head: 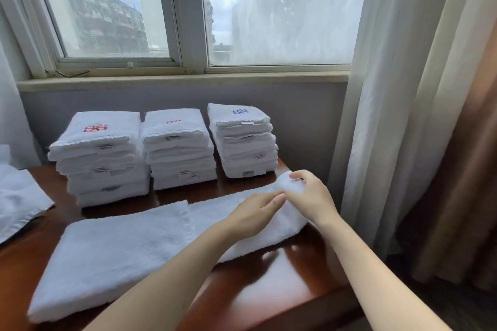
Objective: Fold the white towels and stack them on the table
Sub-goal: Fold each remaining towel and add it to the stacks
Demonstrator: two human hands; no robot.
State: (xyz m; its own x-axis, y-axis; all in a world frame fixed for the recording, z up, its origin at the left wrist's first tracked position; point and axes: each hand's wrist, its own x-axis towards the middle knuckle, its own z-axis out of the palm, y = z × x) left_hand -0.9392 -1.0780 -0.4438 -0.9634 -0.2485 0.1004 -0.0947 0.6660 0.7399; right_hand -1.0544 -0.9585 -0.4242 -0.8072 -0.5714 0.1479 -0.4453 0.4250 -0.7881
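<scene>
**Desk:** Where is the towel relative to your grips?

**Operator:** I see the long white towel (121, 250) lying left to right across the wooden surface (269, 290). It is in front of the left stack (99, 158), middle stack (180, 150) and right stack (243, 142) of folded towels. Its right end is in my right grip (312, 196), bunched and lifted a little off the surface. My left grip (255, 212) lies on the towel just beside it, fingertips nearly meeting the right one.

**Desk:** How is each grip set?

**Operator:** The right is curled, thumb and fingers pinching the towel's end. The left is flat, fingers straight and together, resting on the cloth and holding nothing.

**Desk:** And the arms?

**Operator:** Both forearms are bare and reach forward from the bottom of my view, converging at the towel's right end. The left crosses over the towel's middle. The right wrist turns inward toward the left.

**Desk:** Anything else?

**Operator:** The towel's left part looks doubled over and thicker. A curtain (390, 88) hangs to the right.
</scene>
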